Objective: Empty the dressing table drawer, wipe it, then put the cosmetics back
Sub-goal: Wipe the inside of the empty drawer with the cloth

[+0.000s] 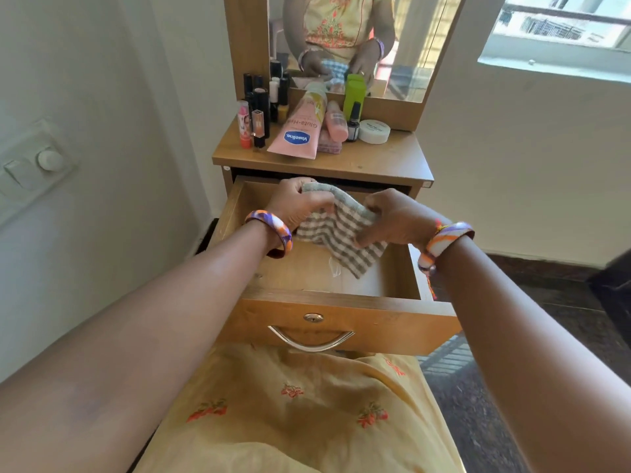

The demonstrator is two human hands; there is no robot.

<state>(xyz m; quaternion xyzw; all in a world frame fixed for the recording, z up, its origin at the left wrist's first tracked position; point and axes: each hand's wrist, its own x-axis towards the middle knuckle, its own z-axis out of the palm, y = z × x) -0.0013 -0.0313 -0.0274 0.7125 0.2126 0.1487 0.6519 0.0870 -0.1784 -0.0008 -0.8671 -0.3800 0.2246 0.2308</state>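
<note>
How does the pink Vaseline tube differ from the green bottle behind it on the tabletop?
The Vaseline tube is pale pink and leans back, cap end toward the mirror; the green bottle is lime green and stands upright. The tube sits nearer the tabletop's front edge; the bottle stands against the mirror frame. Both are out of the drawer.

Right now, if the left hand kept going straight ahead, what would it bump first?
Probably the back wall of the drawer under the tabletop. The left hand grips the checked cloth, pointing there; depth is unclear.
</note>
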